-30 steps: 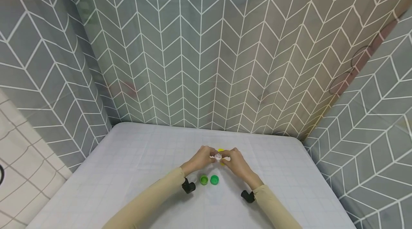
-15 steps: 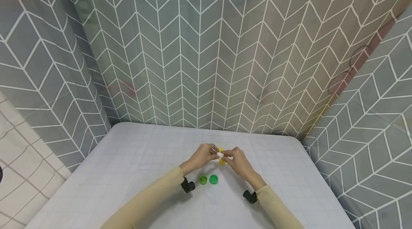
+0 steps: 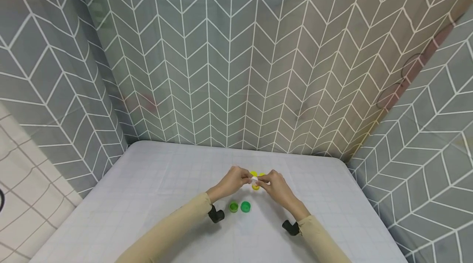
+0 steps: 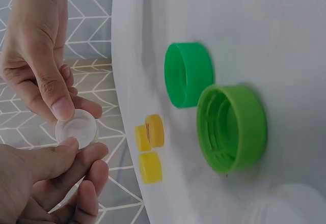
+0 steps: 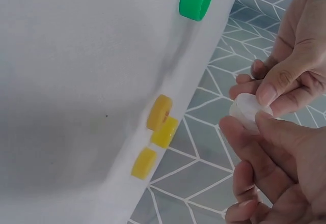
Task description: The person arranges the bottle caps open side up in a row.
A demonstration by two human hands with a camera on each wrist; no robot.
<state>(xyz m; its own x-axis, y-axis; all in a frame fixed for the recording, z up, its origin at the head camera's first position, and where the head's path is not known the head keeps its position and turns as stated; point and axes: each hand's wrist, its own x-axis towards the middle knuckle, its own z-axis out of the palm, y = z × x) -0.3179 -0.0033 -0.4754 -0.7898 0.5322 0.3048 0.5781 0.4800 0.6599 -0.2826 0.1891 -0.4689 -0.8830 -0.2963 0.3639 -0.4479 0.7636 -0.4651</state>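
A translucent white bottle cap (image 3: 254,179) is held above the table between both hands. My left hand (image 3: 232,181) pinches one edge of it between thumb and fingertips. From the other side my right hand (image 3: 278,188) grips it with thumb and forefinger. In the left wrist view the round face of the white cap (image 4: 77,129) shows, with both thumbs on its rim. Seen in the right wrist view, the same cap (image 5: 245,109) is partly covered by the fingers. Several yellow caps (image 4: 151,168) lie on the table behind and below the hands.
A light green cap (image 3: 233,206) and a darker green cap (image 3: 245,206) sit side by side, nearer the body. Another whitish translucent object (image 4: 288,206) rests at the corner of the left wrist view. A patterned curtain (image 3: 229,70) hangs behind the white table (image 3: 166,172).
The white cap has been turned between the fingers, its visible face changing. My right hand has shifted slightly right and down. The green caps stay where they were.
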